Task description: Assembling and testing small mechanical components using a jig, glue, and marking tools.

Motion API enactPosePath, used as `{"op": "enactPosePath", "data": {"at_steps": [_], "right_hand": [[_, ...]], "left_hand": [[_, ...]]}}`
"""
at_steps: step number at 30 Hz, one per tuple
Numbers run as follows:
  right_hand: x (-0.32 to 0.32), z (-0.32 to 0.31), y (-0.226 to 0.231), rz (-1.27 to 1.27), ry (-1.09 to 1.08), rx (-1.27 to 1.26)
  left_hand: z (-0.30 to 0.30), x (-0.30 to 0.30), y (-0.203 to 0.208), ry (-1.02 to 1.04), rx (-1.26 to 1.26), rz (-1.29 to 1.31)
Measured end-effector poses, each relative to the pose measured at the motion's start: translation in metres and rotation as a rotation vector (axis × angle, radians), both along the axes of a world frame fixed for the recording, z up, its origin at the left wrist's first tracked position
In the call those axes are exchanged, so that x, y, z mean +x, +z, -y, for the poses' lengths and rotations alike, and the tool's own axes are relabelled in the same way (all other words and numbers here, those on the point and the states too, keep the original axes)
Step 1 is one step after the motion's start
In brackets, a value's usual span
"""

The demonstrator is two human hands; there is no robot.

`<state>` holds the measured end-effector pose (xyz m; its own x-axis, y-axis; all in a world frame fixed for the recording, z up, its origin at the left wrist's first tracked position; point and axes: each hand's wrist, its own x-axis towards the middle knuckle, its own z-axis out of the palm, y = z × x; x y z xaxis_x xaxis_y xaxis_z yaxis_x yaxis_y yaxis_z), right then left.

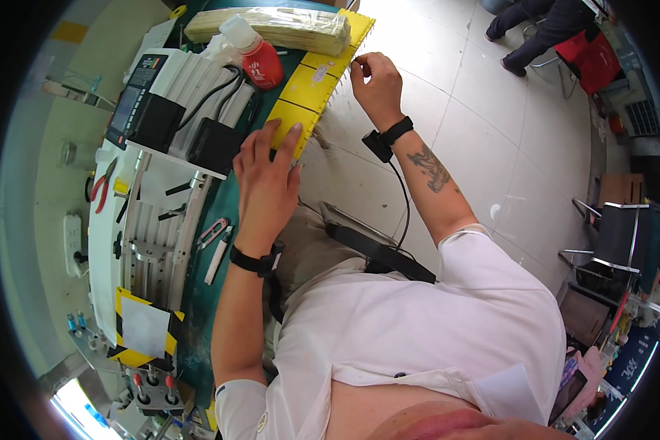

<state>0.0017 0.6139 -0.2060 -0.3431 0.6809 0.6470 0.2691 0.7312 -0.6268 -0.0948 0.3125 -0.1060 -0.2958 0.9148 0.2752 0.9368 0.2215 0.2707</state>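
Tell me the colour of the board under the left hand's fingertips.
Yellow: the board has thin dark lines across it. Best seen in the head view.

We've got a smooth yellow strip [306, 86], bristly-rough along its edge! Glossy plastic on the red bottle [262, 66], shiny film [323, 20] round the bundle [264, 28], silvery metal fixture [151, 253], matt cloth shirt [418, 315]!

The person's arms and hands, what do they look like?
The left hand and right hand are bare. Each wears a black wrist strap; the right one has a small black box and thin black cable. A dark tattoo marks the right forearm. Both sleeves are short white fabric.
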Motion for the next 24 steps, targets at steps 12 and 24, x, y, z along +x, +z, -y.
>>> {"op": "enactPosePath", "data": {"at_steps": [12, 24], "right_hand": [[0.005, 0.006, 0.001, 0.013, 0.068, -0.225], [-0.008, 0.003, -0.012, -0.213, 0.128, -0.534]], "left_hand": [[0.002, -0.001, 0.0, 0.007, -0.009, 0.048], [0.0, -0.001, 0.0, 0.01, -0.006, 0.046]]}}
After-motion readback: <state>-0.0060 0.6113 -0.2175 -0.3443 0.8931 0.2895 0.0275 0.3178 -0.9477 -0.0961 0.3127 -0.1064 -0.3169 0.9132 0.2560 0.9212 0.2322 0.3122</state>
